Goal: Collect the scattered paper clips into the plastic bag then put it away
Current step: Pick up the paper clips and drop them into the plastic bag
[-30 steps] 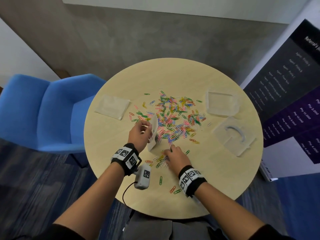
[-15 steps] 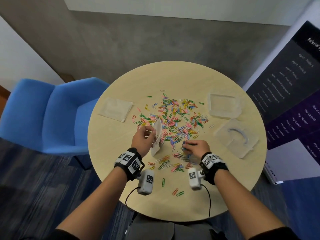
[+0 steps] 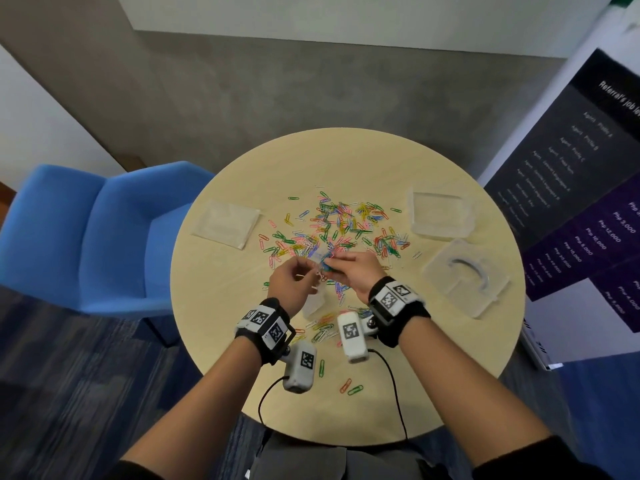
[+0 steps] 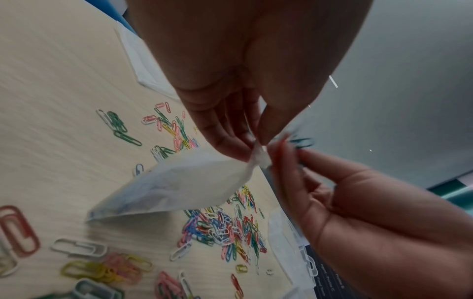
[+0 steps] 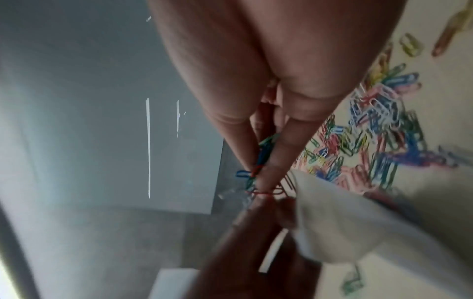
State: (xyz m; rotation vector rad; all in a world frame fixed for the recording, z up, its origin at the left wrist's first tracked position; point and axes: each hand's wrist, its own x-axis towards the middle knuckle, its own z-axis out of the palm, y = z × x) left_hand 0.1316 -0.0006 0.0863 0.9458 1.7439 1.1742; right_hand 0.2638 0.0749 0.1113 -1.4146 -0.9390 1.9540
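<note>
Head view overhead; wrist views close, clip-strewn table (image 3: 398, 382) shared.

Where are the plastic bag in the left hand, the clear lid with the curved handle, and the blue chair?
plastic bag (image 4: 179, 188): left wrist view, middle of its hanging body.
clear lid (image 3: 465, 277): head view, flat centre under the curved handle.
blue chair (image 3: 114, 233): head view, on the seat.

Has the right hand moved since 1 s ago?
Yes. The right hand left the table edge near the person and rose to the plastic bag, nearer the clear lid.
</note>
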